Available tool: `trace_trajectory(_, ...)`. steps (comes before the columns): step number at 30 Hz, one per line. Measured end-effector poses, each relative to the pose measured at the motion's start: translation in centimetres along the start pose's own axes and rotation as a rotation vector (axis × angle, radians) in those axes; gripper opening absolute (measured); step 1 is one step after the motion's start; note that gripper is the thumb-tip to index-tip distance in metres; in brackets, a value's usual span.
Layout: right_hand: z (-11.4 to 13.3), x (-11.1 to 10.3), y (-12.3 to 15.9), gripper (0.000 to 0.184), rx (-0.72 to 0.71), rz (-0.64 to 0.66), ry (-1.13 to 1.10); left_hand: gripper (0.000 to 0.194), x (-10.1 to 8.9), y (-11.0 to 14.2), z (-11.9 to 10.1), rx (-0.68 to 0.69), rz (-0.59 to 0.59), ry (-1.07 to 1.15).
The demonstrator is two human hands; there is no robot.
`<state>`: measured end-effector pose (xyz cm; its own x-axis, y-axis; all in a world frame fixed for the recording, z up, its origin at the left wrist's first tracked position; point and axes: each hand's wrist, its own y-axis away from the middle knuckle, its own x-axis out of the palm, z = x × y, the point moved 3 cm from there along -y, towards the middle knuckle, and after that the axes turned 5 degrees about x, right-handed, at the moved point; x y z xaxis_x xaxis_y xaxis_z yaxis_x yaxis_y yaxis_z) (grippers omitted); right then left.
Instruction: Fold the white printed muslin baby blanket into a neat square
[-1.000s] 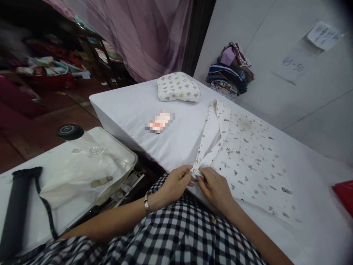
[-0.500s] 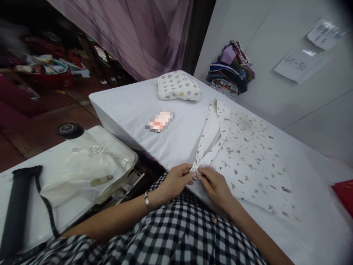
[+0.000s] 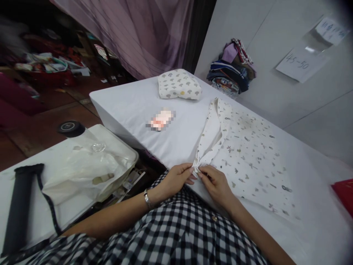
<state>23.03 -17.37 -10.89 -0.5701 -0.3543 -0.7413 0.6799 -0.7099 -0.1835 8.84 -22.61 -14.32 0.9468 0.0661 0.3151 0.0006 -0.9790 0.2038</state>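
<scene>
A white printed cloth (image 3: 248, 158) lies spread on the white table (image 3: 132, 106), its left edge folded over into a long flap. My left hand (image 3: 176, 178) and my right hand (image 3: 216, 186) meet at the near corner of that flap, by the table's front edge. Both pinch the cloth's corner between thumb and fingers. A bracelet shows on my left wrist. My checked garment fills the bottom of the view.
A folded printed cloth (image 3: 178, 84) sits at the table's far end, a small pink item (image 3: 160, 120) in its middle. Stacked fabrics (image 3: 231, 70) lean on the wall. A red thing (image 3: 344, 193) lies at right. At left a plastic bag (image 3: 88, 165), black lid (image 3: 71, 128) and black tube (image 3: 20, 206).
Both hands stay pinched on the cloth's near corner and have shifted slightly up and away from me. The cloth's flap looks the same.
</scene>
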Motion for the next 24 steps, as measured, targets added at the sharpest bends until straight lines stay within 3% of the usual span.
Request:
trace_trajectory(10, -0.4, 0.3, 0.0, 0.02, -0.025, 0.012, 0.036, 0.037, 0.0, -0.1, 0.5, 0.029, 0.019, -0.025)
trace_trajectory(18, 0.2, 0.7, 0.1, 0.016, -0.069, 0.069, 0.235, 0.032, -0.1, -0.3, 1.0, 0.045, 0.028, -0.064)
trace_trajectory(24, 0.5, 0.4, 0.2, 0.019, -0.107, -0.072, 0.231, 0.031, 0.0, -0.3, 0.4, 0.054, 0.007, -0.102)
